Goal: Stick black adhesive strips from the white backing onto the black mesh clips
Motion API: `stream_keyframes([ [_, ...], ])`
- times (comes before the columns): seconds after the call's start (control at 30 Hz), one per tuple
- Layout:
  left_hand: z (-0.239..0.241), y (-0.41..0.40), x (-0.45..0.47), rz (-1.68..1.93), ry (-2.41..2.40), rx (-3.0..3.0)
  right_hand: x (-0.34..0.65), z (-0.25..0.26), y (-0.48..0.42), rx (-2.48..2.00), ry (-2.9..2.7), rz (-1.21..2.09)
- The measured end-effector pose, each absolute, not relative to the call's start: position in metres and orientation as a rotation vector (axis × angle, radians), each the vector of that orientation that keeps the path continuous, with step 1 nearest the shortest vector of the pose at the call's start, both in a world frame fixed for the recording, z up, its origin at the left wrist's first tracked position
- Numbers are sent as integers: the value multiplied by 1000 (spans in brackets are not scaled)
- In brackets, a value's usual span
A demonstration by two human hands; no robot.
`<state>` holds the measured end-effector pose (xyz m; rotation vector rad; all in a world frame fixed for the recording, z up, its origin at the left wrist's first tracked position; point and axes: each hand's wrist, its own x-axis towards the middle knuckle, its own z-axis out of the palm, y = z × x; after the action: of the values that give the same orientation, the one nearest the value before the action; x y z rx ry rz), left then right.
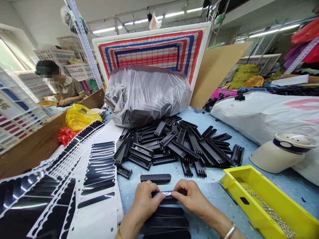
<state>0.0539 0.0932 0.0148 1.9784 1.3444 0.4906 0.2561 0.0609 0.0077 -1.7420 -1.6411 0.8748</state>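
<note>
Between my two hands is a narrow black plastic piece [168,195] with a shiny top face. My left hand [143,200] pinches its left end, thumb on top. At the other end, the fingers of my right hand [191,196] are closed on it. Just beyond lies a single black piece with a diamond-patterned face [156,178]. Several smooth black pieces [166,223] are lined up below my hands, close to me. To the left, a white sheet [96,212] carries rows of glossy black strips [99,172].
A heap of black plastic pieces [174,146] spreads behind my hands, before a plastic-wrapped bundle [149,93]. On the right are a yellow bin [249,199] with small metal parts, a cream bottle [276,156] and a white sack [249,113]. A co-worker [67,84] sits far left.
</note>
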Motion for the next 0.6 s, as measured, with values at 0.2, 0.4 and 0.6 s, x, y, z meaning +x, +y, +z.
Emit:
stream_keyframes([
  [0.2,9,97,57,546,1356,1889,245,0,63,-1767,-1628,841],
  [0.4,6,95,58,537,1388,1962,244,0,62,-1792,-1666,779],
  [0.6,14,92,59,420,1363,2102,245,6,61,-1757,-1778,784],
])
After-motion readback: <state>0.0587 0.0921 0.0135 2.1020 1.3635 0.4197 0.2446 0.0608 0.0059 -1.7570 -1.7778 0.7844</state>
